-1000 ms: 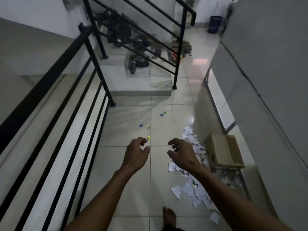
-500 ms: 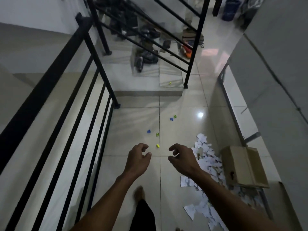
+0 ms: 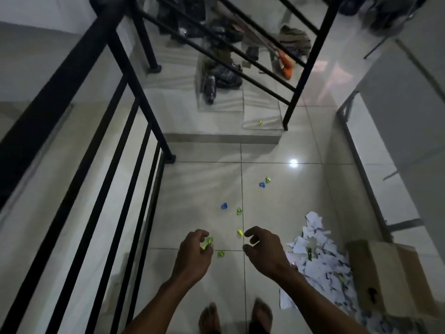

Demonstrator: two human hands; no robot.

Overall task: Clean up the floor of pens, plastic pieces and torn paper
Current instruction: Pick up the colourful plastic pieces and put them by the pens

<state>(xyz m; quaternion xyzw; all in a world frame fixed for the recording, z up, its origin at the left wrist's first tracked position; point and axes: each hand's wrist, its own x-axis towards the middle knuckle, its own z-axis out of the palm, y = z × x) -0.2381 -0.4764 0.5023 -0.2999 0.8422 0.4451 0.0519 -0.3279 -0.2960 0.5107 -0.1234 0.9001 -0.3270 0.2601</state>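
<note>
Small plastic pieces lie scattered on the tiled floor: a blue piece (image 3: 224, 206), a green piece (image 3: 239, 211), a yellow piece (image 3: 239, 232), and a blue and green pair (image 3: 265, 182) farther off. Another yellow piece (image 3: 260, 122) rests on the raised step. A heap of torn white paper (image 3: 320, 259) spreads at the right. My left hand (image 3: 192, 257) hovers with curled fingers; a green piece (image 3: 207, 243) shows in the gap by its thumb, and another green piece (image 3: 220, 253) lies just beside it. My right hand (image 3: 265, 251) hovers empty, fingers apart, near the yellow piece.
A cardboard box (image 3: 390, 278) lies on the paper at the right. A black railing (image 3: 134, 179) runs along the left. A step (image 3: 221, 138) rises ahead, with shoes and a bottle (image 3: 210, 89) beyond. My bare feet (image 3: 209, 317) stand below my arms. A wall is at right.
I have stepped forward, so the plastic pieces and the step look closer. Two green pieces now show by my left hand. Both hands stay held out, empty.
</note>
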